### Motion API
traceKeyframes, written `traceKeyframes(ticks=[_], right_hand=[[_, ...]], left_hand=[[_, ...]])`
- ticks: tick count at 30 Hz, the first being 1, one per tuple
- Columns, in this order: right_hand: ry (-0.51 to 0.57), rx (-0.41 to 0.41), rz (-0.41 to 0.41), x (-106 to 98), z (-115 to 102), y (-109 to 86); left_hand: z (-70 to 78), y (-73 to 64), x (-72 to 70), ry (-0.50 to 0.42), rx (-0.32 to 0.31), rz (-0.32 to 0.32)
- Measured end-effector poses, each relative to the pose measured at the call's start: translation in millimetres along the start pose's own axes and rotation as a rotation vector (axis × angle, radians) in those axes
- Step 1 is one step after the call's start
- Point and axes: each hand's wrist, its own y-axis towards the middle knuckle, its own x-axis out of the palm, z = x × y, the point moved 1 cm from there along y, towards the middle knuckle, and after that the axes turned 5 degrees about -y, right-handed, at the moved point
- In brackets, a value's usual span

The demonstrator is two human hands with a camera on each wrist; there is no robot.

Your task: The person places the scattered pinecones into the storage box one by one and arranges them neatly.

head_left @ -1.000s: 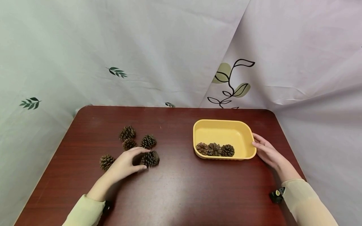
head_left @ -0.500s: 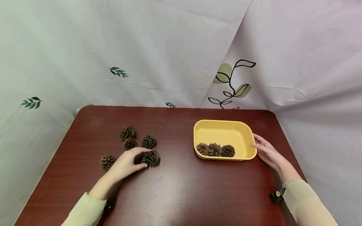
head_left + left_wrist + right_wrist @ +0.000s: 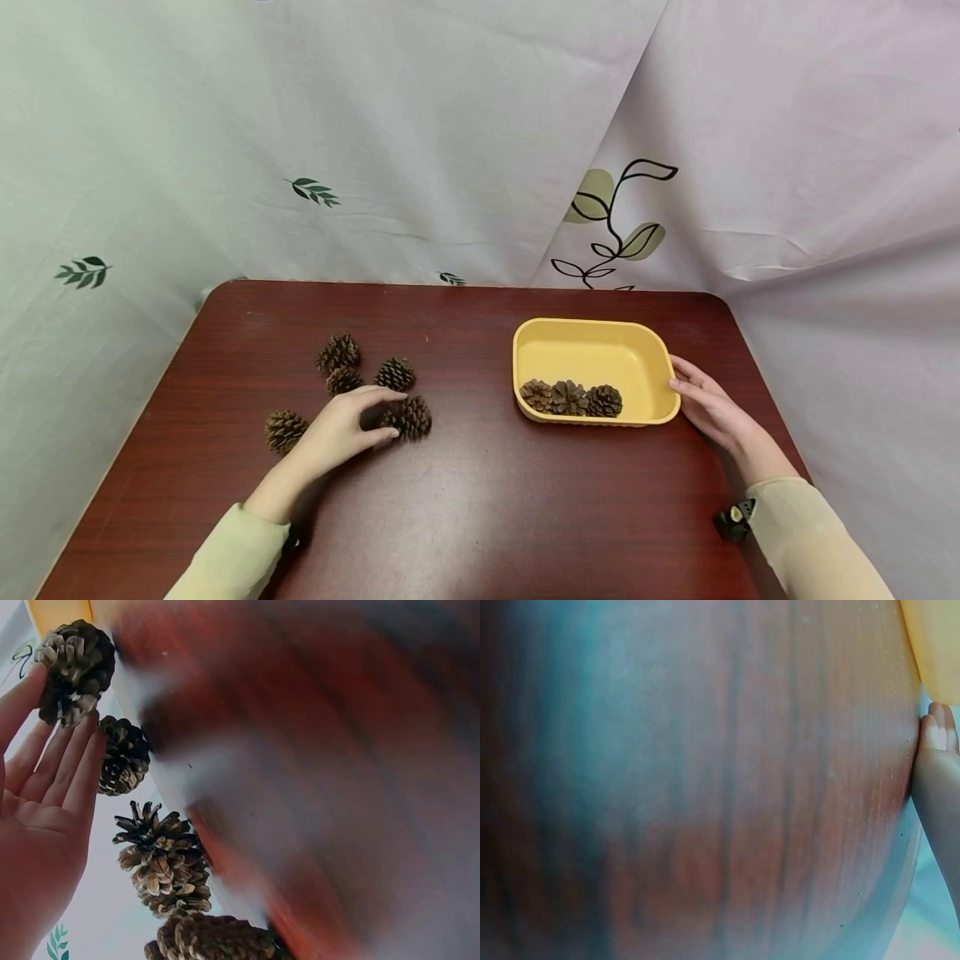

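Note:
My left hand (image 3: 337, 429) holds a brown pine cone (image 3: 411, 418) between thumb and fingers, low over the table at the left. From the left wrist view this cone (image 3: 75, 669) sits at the fingertips, thumb on one side and fingers behind. Close by lie other pine cones, one (image 3: 395, 374) just beyond the fingers and one (image 3: 283, 431) beside the wrist. At the right, my right hand (image 3: 712, 407) grips the end of a yellow plastic bin (image 3: 592, 420), its thumb over the rim and its fingers against the outer wall. In the right wrist view the fingers (image 3: 940, 729) meet the bin's underside edge.
Three pine cones (image 3: 570, 398) rest in a row along the bin's near wall. Two more cones (image 3: 339, 353) lie together farther back on the left of the dark red wooden table (image 3: 465, 500). A pale curtain (image 3: 420, 142) with leaf prints hangs behind the table.
My left hand has shifted slightly to the right with the pine cone, which has turned a little between the fingers. The right hand and the bin have stayed put.

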Motion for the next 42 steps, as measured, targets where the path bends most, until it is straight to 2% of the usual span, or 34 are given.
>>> traceKeyframes(ticks=[7,14,23,29,35,42], right_hand=[[-0.004,-0.004,-0.005,-1,1,0.2],[0.011,-0.013,-0.018,0,1,1.2],[-0.011,0.005,0.001,0,0,0.1],[0.001,-0.006,-0.014,0,0,0.4],[-0.007,-0.001,-0.011,0,-1,0.5],[0.003,-0.020,0.014,2,0,0.3]], left_hand=[[6.6,12.2,3.7,-0.017,0.045,0.029],[20.3,33.5,9.2,-0.030,0.069,0.034],[44.0,75.5,19.4,-0.081,0.166,0.078],[63.3,104.2,27.3,-0.104,0.231,0.091],[82.2,130.6,37.7,-0.132,0.276,0.074],[102.1,155.8,54.1,-0.146,0.300,0.026]])
